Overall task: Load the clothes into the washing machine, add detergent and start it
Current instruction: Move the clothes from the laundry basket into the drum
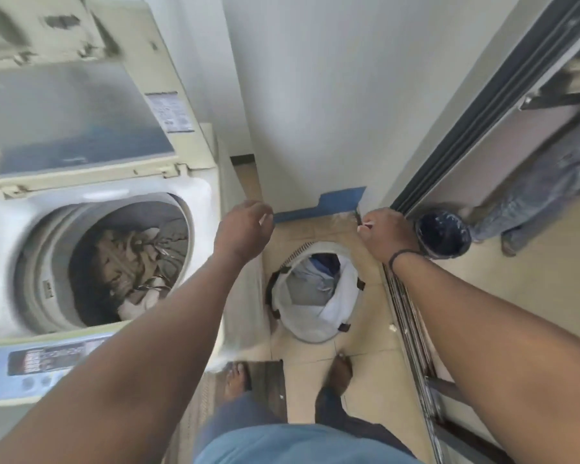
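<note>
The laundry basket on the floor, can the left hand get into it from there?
Probably yes. The laundry basket stands open-topped below the left hand, with nothing between them, though the person would likely need to bend down.

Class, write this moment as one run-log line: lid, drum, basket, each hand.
lid: up | drum: clothes inside | basket: clothes left | left hand: holds nothing, over floor | right hand: pinches small white thing
</note>
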